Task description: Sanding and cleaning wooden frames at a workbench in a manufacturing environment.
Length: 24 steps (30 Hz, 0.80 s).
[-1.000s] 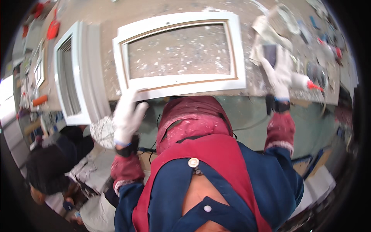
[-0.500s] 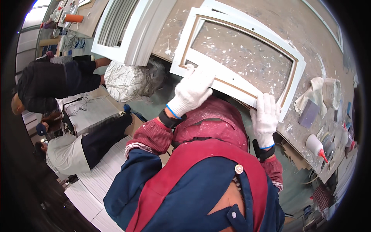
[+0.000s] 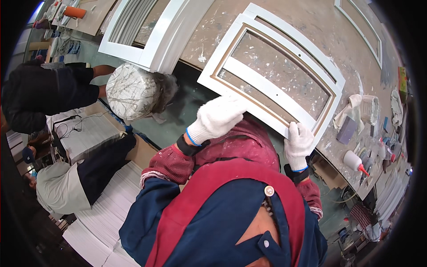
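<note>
A white rectangular frame [image 3: 252,106] with a tan inner edge lies slantwise at the near edge of the worktable. Through its opening shows a curved white bar [image 3: 269,89] with a small hole; a similar arched rail [image 3: 296,46] runs along the far side. Whether these belong to a second frame underneath, I cannot tell. My left hand [image 3: 218,118], in a white knit glove, is closed at the frame's near rail, its fingertips partly hidden. Near the right corner, my gloved right hand [image 3: 299,143] grips the same rail with bent fingers.
A stack of white frames [image 3: 162,40] stands on the paint-spotted worktable [image 3: 202,33], left. At right lie a cloth [image 3: 349,111], a purple-grey block [image 3: 346,130] and a white bottle [image 3: 352,160] with a red tip. A wrapped round stool [image 3: 131,91] and two people are at left.
The curved bar now shows farther from the near rail, across the frame's opening. My right fingers have bent from stretched out to curled on the rail. My left fingers have drawn together.
</note>
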{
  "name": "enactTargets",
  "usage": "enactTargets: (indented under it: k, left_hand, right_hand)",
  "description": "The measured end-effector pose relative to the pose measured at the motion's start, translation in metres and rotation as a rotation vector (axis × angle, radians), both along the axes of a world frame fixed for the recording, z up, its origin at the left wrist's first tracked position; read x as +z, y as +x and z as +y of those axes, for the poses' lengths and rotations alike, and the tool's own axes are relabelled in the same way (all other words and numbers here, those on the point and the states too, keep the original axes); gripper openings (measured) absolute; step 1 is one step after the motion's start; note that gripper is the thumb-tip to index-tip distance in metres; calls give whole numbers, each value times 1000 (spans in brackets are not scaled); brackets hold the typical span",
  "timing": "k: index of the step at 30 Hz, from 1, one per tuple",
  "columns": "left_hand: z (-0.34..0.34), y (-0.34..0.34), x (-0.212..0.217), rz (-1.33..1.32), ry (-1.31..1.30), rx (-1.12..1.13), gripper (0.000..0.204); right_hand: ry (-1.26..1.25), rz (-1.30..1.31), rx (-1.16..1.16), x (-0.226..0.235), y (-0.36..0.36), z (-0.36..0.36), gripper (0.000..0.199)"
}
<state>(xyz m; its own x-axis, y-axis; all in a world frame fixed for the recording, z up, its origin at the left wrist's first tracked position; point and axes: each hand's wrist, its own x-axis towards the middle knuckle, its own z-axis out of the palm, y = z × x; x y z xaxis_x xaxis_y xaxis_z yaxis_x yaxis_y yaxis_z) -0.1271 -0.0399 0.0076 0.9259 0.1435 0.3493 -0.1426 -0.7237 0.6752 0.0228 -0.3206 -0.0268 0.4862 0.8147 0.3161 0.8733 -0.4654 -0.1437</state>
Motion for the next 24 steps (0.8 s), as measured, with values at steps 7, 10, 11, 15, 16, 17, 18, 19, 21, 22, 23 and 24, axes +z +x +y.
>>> enactTargets:
  k: [7,10,11,15,16,17,18,19,21,22,23,24]
  left_hand:
    - [35,-30,25,-140,-176,152,22]
    - [41,-34,22,106,-420,249,23]
    - [42,-31,23,186,-421,224,24]
    - [44,-15,19,414,-460,20,27]
    - [42,-11,18,411,-460,12,27]
    - [38,-7,16,486,-531,-9,28]
    - [35,-3,15,559,-602,-26,30]
    - [32,-3,2,562,-818,-68,35]
    - [29,2,-2,572,-842,-82,38]
    - [29,4,-2,584,-867,-96,41]
    - [30,6,-1,585,-863,-106,41]
    - [31,7,1,577,-900,-108,42]
  right_hand:
    - [94,82,-39,61,3,-1,58]
    - [196,103,-131,106,8,-1,50]
    - [237,137,-192,120,7,-1,48]
    - [705,859,-634,156,-11,9,19]
    - [708,852,-640,154,-12,10,19]
    - [890,989,-529,150,-12,11,20]
    - [1069,1122,-403,149,-13,11,22]
    - [1092,1129,-398,149,-18,16,26]
    - [1118,1161,-427,146,-23,16,26]
    - [1142,1194,-457,144,-25,15,25]
    - [1102,1151,-427,143,-25,13,23]
    - [1112,1140,-434,145,-27,11,23]
